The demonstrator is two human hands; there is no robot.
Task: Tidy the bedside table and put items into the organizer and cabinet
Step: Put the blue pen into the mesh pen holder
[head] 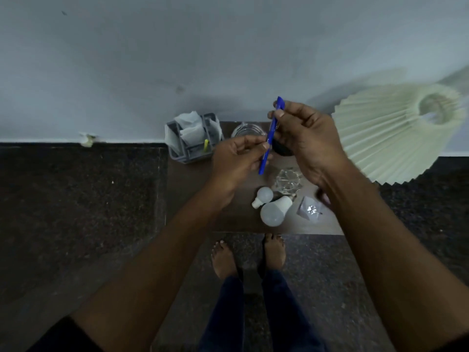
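1. Blue pen (271, 129) is held in the air above the worktop (190, 196), tilted, with its upper end towards the wall.
2. Right hand (302, 138): fingers curled round the upper half of the pen, thumb against the barrel.
3. Left hand (236, 161): thumb and fingertips pinch the lower half of the pen; the lower tip sticks out below the fingers.
4. Grey organizer (190, 156) stands at the back left corner of the worktop, against the wall. White crumpled paper (189, 128) fills its rear compartments; a yellow item (206, 146) stands in a front compartment.
5. Glass dish (243, 130) sits just right of the organizer, partly hidden by the hands.
6. Small bulb (264, 196) and large bulb (274, 212) lie side by side near the front edge, touching or nearly so.
7. Clear crumpled wrapper (288, 180) lies just behind the bulbs; a small packet (311, 209) lies to their right.
8. Pleated cream lampshade (396, 133) is at the right end.
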